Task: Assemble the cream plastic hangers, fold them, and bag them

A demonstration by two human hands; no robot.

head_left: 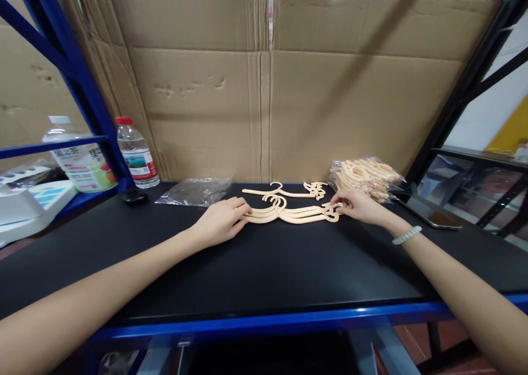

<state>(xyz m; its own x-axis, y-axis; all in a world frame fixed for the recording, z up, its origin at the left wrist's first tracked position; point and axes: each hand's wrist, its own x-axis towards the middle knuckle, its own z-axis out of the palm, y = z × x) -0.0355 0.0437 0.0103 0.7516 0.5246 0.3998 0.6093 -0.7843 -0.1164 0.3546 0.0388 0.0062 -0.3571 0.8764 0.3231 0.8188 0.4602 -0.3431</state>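
Three or so cream hangers (303, 219) lie overlapped on the black table, with their hooks bunched together and pointing to the back. My left hand (223, 219) is closed over their left ends, its thumb on the near side. At their right ends, which have cut-out loop shapes, the fingers of my right hand (352, 205) are pinched; those fingertips partly hide what they grip. Just behind lies a single hanger (264, 191), apart from the group. Its right end meets a cluster of flower-like cream shapes (314, 190).
A clear bag packed with cream pieces (365, 174) sits behind my right hand. Flat clear plastic (193, 192) lies back left, near a dark mouse-like object (135, 197) and a red-capped bottle (138, 158). A phone-like slab (433, 213) is at right. Cardboard (198, 100) walls the back.
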